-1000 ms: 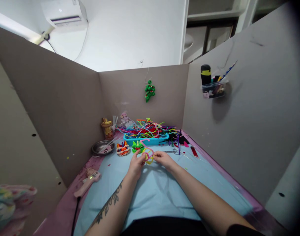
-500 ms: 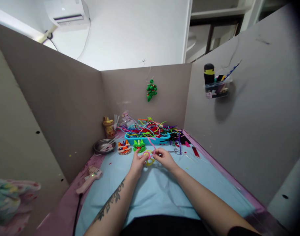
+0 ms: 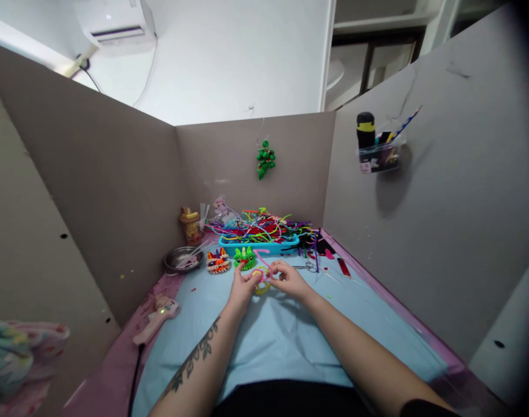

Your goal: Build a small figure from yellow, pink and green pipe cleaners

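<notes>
My left hand [image 3: 243, 285] pinches a small pink and yellow pipe cleaner piece [image 3: 261, 286] over the blue cloth. From the right, my right hand [image 3: 287, 279] grips the pink pipe cleaner [image 3: 264, 259], whose bent free end sticks up above the fingers. Yellow loops hang below, between the two hands. Just beyond my left hand sits a green pipe cleaner animal head [image 3: 245, 259]. Left of that stands an orange, white and purple one [image 3: 217, 262]. My fingertips partly hide the piece being held.
A blue tray [image 3: 234, 248] heaped with colourful pipe cleaners stands at the back. Scissors [image 3: 308, 266] and a red item [image 3: 344, 267] lie to the right. On the left are a metal bowl [image 3: 172, 258] and a corded glue gun [image 3: 158, 320]. Grey partitions [image 3: 256, 191] enclose the table.
The free end of the pink pipe cleaner has swung left and bent over lower. Both hands keep their grip in nearly the same place. The whole view has shifted slightly.
</notes>
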A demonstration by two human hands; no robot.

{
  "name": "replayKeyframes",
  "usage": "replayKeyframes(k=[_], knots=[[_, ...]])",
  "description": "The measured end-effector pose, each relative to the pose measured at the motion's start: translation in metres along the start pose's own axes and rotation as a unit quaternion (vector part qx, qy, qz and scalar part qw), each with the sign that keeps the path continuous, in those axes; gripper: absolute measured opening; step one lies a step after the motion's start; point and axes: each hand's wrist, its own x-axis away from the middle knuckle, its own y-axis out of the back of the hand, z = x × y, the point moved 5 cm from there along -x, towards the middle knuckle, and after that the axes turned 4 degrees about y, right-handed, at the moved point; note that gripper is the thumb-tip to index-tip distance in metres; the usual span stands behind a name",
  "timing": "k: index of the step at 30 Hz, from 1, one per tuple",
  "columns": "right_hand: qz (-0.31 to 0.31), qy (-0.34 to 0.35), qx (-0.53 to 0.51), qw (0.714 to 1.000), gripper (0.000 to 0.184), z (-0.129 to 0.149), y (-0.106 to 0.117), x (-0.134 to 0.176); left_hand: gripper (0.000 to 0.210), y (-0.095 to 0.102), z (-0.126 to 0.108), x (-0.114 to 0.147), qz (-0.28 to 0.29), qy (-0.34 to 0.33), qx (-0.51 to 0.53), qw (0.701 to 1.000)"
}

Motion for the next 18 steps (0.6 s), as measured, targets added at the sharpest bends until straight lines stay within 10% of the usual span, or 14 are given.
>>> replayKeyframes(k=[18], knots=[[-0.081, -0.053, -0.015, 0.995, 0.012, -0.013, 0.005, -0.001, 0.094, -0.013, -0.002, 0.007, 0.096, 0.012, 0.008, 0.995]])
